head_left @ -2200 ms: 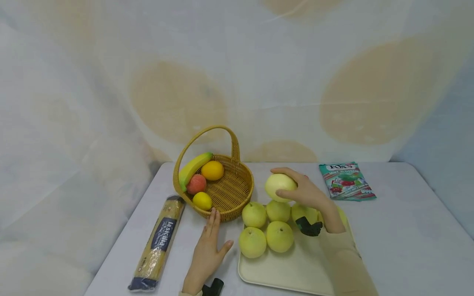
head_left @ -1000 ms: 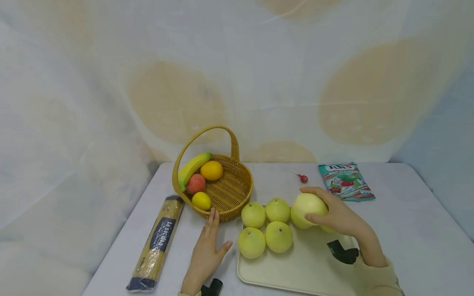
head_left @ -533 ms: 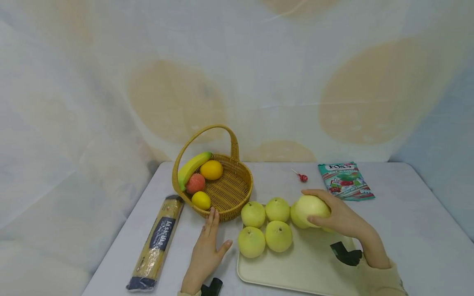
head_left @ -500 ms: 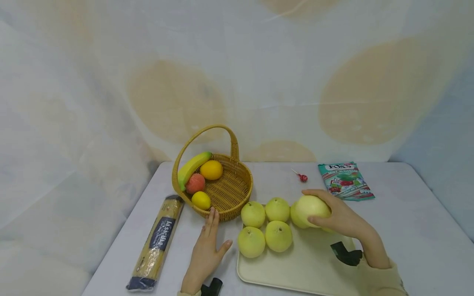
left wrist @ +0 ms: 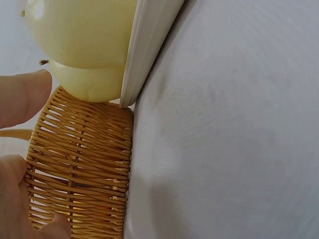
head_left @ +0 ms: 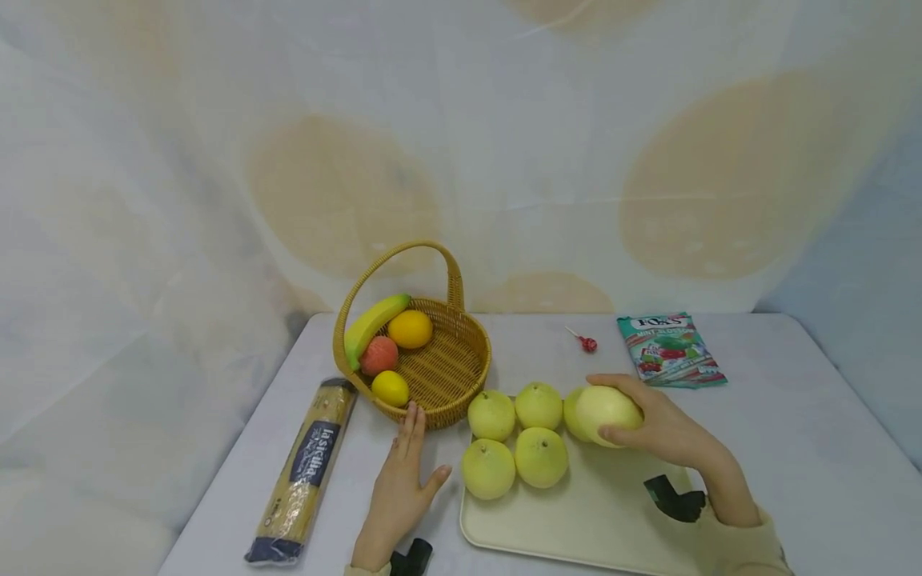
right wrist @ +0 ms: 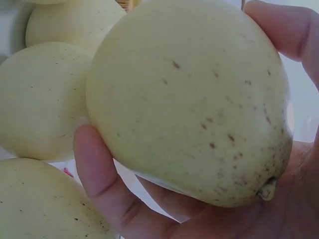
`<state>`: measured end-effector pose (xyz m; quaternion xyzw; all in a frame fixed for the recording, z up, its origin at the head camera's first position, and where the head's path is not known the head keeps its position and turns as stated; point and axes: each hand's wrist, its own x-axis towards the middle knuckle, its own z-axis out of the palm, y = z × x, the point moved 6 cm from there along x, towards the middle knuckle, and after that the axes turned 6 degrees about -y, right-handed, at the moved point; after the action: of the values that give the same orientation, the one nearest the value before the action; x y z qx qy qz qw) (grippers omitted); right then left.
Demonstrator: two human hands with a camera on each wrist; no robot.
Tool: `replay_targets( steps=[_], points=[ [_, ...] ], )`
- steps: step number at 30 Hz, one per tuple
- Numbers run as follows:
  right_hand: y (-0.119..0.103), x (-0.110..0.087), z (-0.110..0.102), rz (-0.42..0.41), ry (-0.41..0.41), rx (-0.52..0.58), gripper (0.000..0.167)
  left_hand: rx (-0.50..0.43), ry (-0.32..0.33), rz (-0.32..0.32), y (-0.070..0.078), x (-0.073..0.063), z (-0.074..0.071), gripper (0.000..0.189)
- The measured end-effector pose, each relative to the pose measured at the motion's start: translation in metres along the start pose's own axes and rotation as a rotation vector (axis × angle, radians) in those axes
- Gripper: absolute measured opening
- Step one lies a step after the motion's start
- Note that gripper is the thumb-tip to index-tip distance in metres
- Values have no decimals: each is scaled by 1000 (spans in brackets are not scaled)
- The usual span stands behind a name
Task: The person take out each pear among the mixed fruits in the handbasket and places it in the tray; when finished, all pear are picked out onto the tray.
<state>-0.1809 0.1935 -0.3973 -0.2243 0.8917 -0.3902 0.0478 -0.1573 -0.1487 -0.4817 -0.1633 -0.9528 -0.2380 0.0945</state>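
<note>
My right hand [head_left: 663, 424] grips a pale yellow-green pear [head_left: 610, 414] at the tray's back right. In the right wrist view the held pear [right wrist: 194, 99] shows brown specks and a stem, with fingers and thumb curled round it. Another pear [head_left: 574, 414] is partly hidden behind it. Several more pears, one of them a front pear [head_left: 541, 458], sit on the cream tray [head_left: 569, 528]. My left hand [head_left: 399, 496] lies with straight fingers, fingertips at the front rim of the wicker basket [head_left: 479, 344]. The left wrist view shows the basket's woven side [left wrist: 79, 164] near the fingers.
Inside the basket are a banana [head_left: 374, 324], an orange-yellow fruit [head_left: 410, 329], a reddish fruit [head_left: 378, 356] and a lemon [head_left: 390, 389]. A spaghetti pack [head_left: 302, 472] lies at left. Behind the tray lie a red lollipop [head_left: 587, 344] and a candy bag [head_left: 672, 350].
My right hand has brought the pear rightward and closer from above the back row, uncovering the lollipop; in the last half second it has sunk slightly. The left hand has stayed at the basket.
</note>
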Motion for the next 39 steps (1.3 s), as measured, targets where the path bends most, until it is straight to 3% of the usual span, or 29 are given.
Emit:
replay_targets(
  steps=[14, 39],
  points=[
    [0, -6, 4, -37, 20, -39, 58, -24, -37, -47, -3, 1, 1, 90],
    [-2, -19, 14, -33, 3, -35, 61, -27, -51, -45, -2, 1, 0, 90]
  ],
)
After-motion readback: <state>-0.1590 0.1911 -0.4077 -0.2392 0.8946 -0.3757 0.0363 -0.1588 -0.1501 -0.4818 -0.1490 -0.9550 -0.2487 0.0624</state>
